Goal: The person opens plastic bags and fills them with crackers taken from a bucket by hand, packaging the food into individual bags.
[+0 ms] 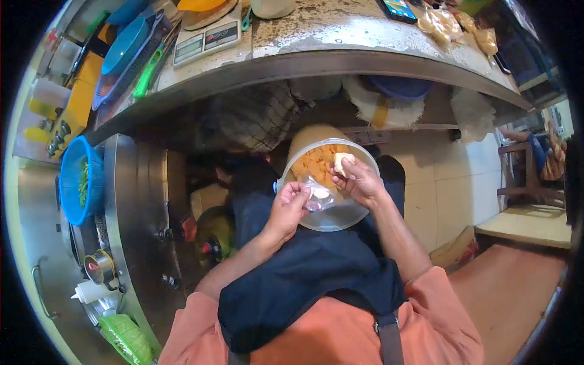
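Observation:
A round translucent tub rests at my lap and holds several orange chunks. Over its left part, my left hand pinches a small clear plastic bag with something whitish in it. My right hand is above the tub's right side, its thumb and fingers closed on a pale cream-coloured piece. The two hands are apart, with the bag between them.
Ahead runs a worn counter with a kitchen scale, a phone and plastic bags. To the left are a blue basket, a metal pot and a green basket. A wooden chair stands at right.

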A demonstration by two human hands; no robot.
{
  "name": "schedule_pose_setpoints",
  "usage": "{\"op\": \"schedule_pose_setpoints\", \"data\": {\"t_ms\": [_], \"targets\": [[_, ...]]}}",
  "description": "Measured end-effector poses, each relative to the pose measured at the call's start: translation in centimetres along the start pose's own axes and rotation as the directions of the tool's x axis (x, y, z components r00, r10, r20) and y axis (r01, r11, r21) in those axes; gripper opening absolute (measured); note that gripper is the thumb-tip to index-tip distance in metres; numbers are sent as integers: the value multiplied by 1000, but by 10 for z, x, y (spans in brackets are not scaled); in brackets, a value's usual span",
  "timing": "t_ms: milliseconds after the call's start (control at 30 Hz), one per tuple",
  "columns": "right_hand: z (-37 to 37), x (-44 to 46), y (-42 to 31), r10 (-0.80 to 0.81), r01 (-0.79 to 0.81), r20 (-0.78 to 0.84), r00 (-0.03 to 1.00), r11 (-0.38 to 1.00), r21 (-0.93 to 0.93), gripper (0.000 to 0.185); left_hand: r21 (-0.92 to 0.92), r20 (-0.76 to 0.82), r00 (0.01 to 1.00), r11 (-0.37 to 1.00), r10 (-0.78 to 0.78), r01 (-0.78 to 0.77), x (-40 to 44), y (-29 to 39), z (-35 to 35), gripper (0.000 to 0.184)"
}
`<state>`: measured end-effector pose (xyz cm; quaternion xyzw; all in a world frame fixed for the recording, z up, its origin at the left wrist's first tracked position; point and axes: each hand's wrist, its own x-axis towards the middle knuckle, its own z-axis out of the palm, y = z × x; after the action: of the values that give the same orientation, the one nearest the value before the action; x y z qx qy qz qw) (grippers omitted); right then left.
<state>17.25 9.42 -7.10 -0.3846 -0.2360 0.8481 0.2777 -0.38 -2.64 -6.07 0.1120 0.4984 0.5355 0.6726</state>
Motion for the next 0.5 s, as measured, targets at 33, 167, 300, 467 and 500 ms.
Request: {"op": "schedule_pose_setpoints", "data": {"t_ms": [33,167,300,467,500], "targets": [[4,-4,-2,-4,3,12,1000,998,61,28,-1,2,1000,1000,-1,1,2,0,2,14],[16,-17,-3,-54,56,86,995,998,-26,28,-120,4,1000,993,-11,11,6,5,8,12],[37,-36,-8,-122,126,31,992,975,-184,30,-211,31,1000,977,3,4,3,9,7,15],[42,-44,-3,-296,271,104,949,604,-750,21,-257,63,998,966,1,15,3,7,7,15],[44,-45,-3,-297,271,104,949,601,-752,21,-263,72,997,964,-5,23,2,8,8,15]]}}
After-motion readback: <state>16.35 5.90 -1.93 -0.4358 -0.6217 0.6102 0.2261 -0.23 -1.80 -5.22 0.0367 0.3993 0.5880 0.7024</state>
